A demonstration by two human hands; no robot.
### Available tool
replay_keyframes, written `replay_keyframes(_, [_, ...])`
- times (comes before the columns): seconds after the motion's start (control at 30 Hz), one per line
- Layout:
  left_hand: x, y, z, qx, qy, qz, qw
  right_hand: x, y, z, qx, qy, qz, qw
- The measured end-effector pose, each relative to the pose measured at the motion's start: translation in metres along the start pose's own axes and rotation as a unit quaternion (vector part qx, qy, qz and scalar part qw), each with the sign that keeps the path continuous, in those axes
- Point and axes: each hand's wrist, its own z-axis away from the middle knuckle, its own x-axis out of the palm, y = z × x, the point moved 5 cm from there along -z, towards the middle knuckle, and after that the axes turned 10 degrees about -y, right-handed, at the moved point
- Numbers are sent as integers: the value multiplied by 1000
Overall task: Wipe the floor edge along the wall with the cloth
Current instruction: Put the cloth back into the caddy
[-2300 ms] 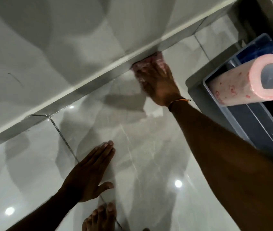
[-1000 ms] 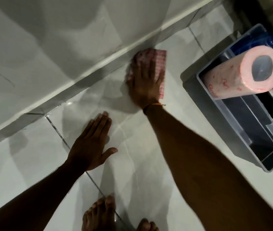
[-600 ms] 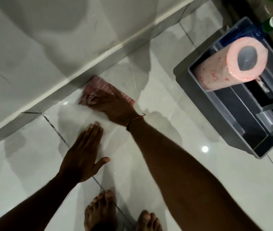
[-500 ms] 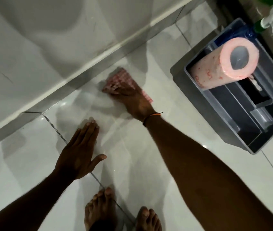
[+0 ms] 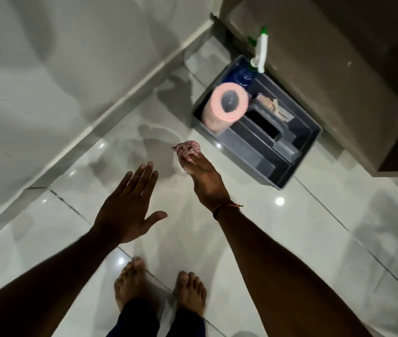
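Head view: I saw the cloth bunched up, clear of the wall edge.

It was a crumpled red-and-white checked wad, pinched in the fingers of the right hand and sticking out past the fingertips, over the floor near the grey caddy. The left hand showed flat, fingers straight and loosely together, thumb out, holding nothing.

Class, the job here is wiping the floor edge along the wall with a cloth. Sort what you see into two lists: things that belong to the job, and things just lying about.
Belongs to the job:
cloth, bunched in the right hand
floor edge along the wall

Just lying about:
grey caddy
pink paper roll inside it
spray bottle at its far end
left hand, open and empty
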Motion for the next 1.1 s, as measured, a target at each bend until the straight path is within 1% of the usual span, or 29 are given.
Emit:
replay_keyframes(0.1, [-24, 34, -20, 28, -3, -22, 999, -43, 11, 23, 41, 10, 17, 999])
replay_keyframes(0.2, [-36, 73, -46, 73, 0, -44, 996, -90, 34, 48, 70, 44, 44, 996])
replay_keyframes(0.37, [-29, 128, -102, 143, 1, -61, 988, -152, 99, 84, 150, 52, 92, 983])
replay_keyframes(0.5, [-21, 157, -153, 182, 6, -82, 980, -183, 155, 86, 201, 60, 97, 973])
replay_keyframes(0.63, [-9, 162, -205, 192, -13, -95, 977, -183, 205, 60, 239, 25, 141, 960])
replay_keyframes(0.73, [4, 153, -228, 184, -43, -106, 976, -170, 221, 42, 268, 28, 136, 953])
replay_keyframes(0.8, [11, 146, -233, 186, -44, -120, 974, -154, 226, 37, 306, 34, 119, 944])
replay_keyframes(0.87, [13, 141, -233, 189, -49, -116, 974, -139, 231, 36, 325, 18, 114, 939])
replay_keyframes(1.03, [9, 143, -232, 186, -37, -95, 977, -115, 238, 38, 364, -24, 152, 919])
replay_keyframes(1.1, [8, 145, -230, 191, -46, -98, 976, -113, 237, 37, 382, -45, 160, 909])
